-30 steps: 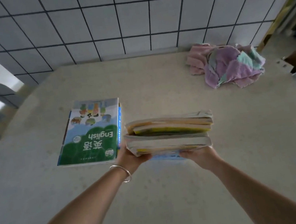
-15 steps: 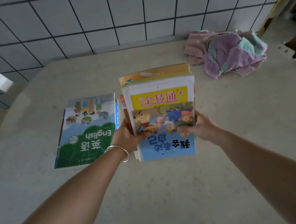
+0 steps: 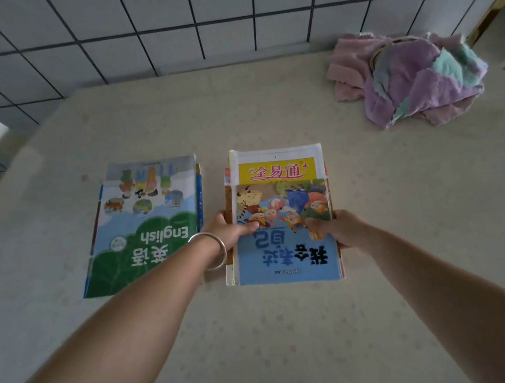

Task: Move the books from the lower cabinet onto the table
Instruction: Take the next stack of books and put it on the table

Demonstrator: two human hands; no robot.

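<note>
While both hands (image 3: 286,232) grip its sides, the colourful book stack (image 3: 281,219) lies flat.

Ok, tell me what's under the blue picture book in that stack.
Under the blue picture book lies a white book with a yellow title panel; further book edges show below, covers hidden.

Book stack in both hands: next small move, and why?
Probably let go and draw both hands back. The stack appears to lie flat on the table, just right of the English book with a narrow gap between them. The left hand and right hand each grip a side edge, thumbs on the top cover. Nothing looks left to adjust.
</note>
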